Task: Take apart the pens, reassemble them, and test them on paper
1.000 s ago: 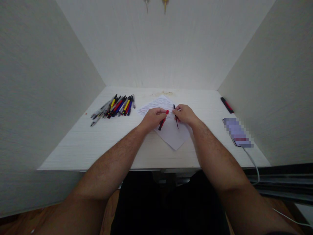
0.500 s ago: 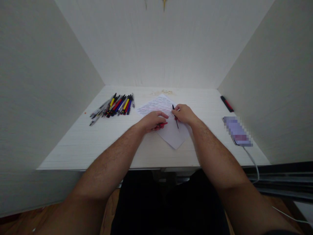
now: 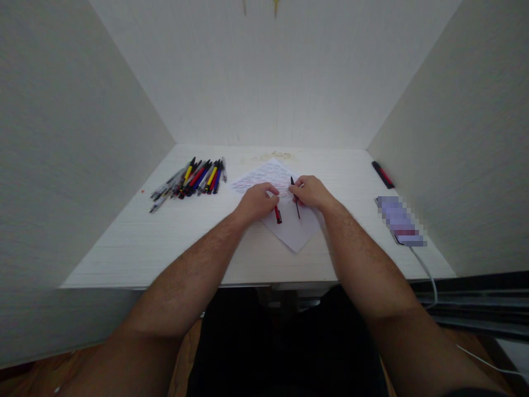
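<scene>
My left hand (image 3: 259,202) is closed on a red pen barrel (image 3: 277,214) with a black clip end pointing toward me. Opposite it, my right hand (image 3: 308,191) pinches a thin dark pen part (image 3: 297,208), likely a refill, which slants down toward the paper; a black tip sticks up above the fingers. Both hands are over a sheet of white paper (image 3: 295,234), turned cornerwise on the desk. Rows of coloured scribbles cover its far half. The gap between the two held pieces is small, and they do not touch.
A pile of pens (image 3: 198,179) in several colours lies at the left of the white desk (image 3: 124,248). On the right are a red and black pen-like item (image 3: 383,175) and a blurred-out phone (image 3: 400,220) with a white cable (image 3: 427,270). Walls enclose the desk on three sides.
The red barrel in my left hand has turned from lying sideways to pointing toward me, and the left fingers have closed in on it. My right hand has stayed nearly still.
</scene>
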